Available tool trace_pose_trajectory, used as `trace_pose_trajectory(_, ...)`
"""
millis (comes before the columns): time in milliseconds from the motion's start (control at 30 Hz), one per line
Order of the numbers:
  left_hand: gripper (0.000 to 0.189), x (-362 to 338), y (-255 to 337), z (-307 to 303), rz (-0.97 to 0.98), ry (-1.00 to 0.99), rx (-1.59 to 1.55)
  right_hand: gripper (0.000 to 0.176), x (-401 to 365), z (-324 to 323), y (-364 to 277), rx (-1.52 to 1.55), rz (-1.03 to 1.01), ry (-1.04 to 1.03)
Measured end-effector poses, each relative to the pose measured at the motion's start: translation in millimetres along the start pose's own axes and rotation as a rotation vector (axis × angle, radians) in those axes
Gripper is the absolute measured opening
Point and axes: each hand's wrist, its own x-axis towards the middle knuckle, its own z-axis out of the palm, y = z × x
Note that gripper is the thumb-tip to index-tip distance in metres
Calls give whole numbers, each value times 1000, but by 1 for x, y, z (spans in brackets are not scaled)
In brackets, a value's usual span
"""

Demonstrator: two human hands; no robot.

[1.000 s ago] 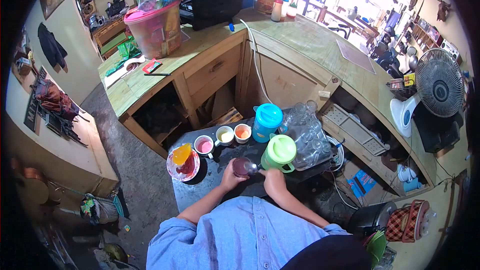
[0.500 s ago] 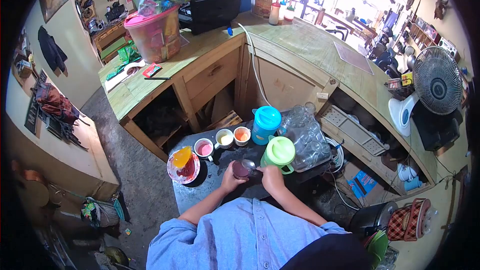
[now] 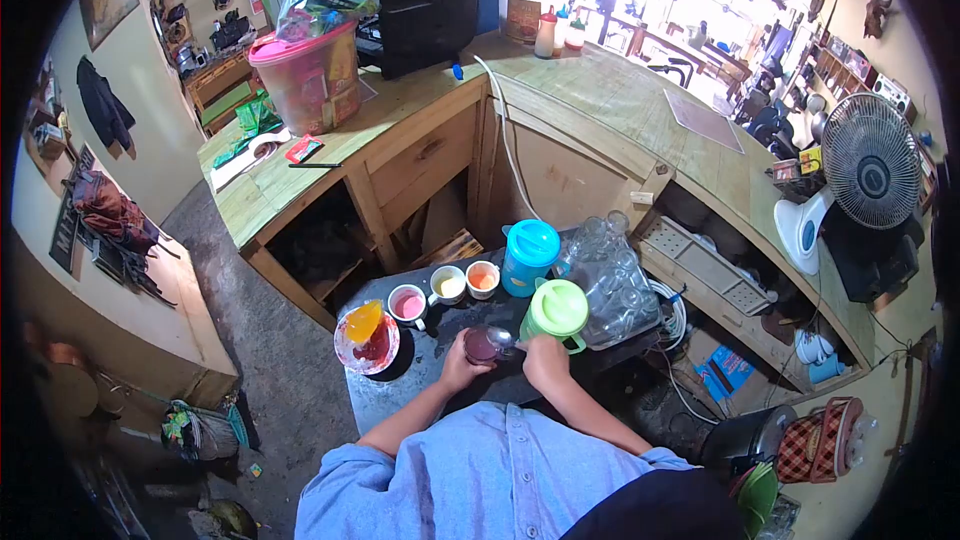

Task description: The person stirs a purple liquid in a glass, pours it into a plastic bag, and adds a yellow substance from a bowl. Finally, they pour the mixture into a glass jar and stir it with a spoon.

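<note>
Cup (image 3: 479, 347), dark inside, is in the left hand (image 3: 459, 365), whose fingers are curled round its side at seven to nine o'clock. The right hand (image 3: 546, 362), closed round the handle of a spoon (image 3: 501, 337), lies at about four o'clock from the cup. The spoon's long axis runs roughly from ten to four o'clock, its bowl at the cup's rim; whether it dips inside I cannot tell. A green jug (image 3: 559, 308) stands at two o'clock, near the right hand.

Left fingers (image 3: 461, 348) cupped, right fingers (image 3: 541, 350) curled nearby, forearms (image 3: 411, 420) angled inward.
</note>
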Motion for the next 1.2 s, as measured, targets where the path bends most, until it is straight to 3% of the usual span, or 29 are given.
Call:
trace_pose_trajectory(233,87,1,12,-1,44,7,40,20,4,11,2,-11,-26,-92)
trace_pose_trajectory(400,88,2,10,-2,8,-15,19,19,23,17,-11,97,-253,102)
trace_pose_trajectory(600,90,1,4,-2,-24,-31,19,18,38,47,-8,17,-425,207)
trace_pose_trajectory(833,90,1,3,-3,-21,-21,69,16,40,57,-8,300,-296,192)
trace_pose_trajectory(900,91,2,2,-3,-4,-23,59,16,44,65,2,270,-472,129)
trace_pose_trajectory(1000,91,3,3,-4,6,-41,51,14,43,59,0,342,-561,179)
trace_pose_trajectory(1100,92,3,-5,-2,6,-42,64,12,41,61,-1,103,-588,210)
trace_pose_trajectory(1200,92,4,-11,-1,7,-24,75,10,44,63,-3,190,-585,196)
